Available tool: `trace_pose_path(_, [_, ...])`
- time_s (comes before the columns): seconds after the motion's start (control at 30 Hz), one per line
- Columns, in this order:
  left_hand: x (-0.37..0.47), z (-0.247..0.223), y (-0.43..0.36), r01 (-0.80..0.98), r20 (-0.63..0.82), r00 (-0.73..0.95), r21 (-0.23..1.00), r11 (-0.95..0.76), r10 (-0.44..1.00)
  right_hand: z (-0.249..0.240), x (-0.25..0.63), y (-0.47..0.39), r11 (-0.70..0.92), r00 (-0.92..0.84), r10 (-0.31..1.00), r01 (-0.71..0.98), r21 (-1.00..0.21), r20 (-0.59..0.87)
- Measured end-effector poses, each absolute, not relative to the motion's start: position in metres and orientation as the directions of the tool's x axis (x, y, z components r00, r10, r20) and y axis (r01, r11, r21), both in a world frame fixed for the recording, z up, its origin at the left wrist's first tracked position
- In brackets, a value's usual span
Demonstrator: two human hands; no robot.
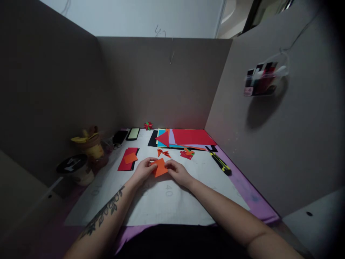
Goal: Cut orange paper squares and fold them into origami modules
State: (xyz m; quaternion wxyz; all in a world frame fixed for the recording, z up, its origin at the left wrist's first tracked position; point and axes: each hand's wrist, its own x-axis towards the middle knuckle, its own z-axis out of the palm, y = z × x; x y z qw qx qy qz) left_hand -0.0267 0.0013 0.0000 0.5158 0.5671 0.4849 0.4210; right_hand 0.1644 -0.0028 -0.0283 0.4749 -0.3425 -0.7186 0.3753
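A small square of orange paper is held up between my two hands, just above the white mat. My left hand pinches its left corner with thumb and fingers. On the opposite corner, my right hand has its thumb and fingertips closed. Beyond the square lie a few small folded orange pieces. To their right is a little heap of red, orange and green pieces. Left of my hands, another orange square rests on red paper strips.
Coloured sheets are stacked at the back. A yellow-black utility knife lies on the right. Behind stand a phone and a red-green paper ornament. Pots line the left edge; a clear bag hangs on the right wall.
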Motion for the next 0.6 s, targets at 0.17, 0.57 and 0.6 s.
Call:
trace_pose_path(0.17, [-0.022,-0.003,-0.001,0.047,-0.021,0.242,0.999,0.010,0.970,-0.025,0.163,0.000,0.313,-0.211,0.933,0.069,-0.947,0.293])
trace_pose_path(0.57, [-0.014,0.007,-0.014,0.125,0.082,0.260,0.985,-0.118,0.962,-0.016,0.160,-0.002,0.162,-0.092,0.979,-0.195,-0.967,0.182])
trace_pose_path(0.6, [-0.015,0.006,-0.014,0.136,0.140,0.236,0.975,-0.176,0.962,-0.016,0.160,-0.002,0.169,-0.082,0.979,-0.180,-0.969,0.186])
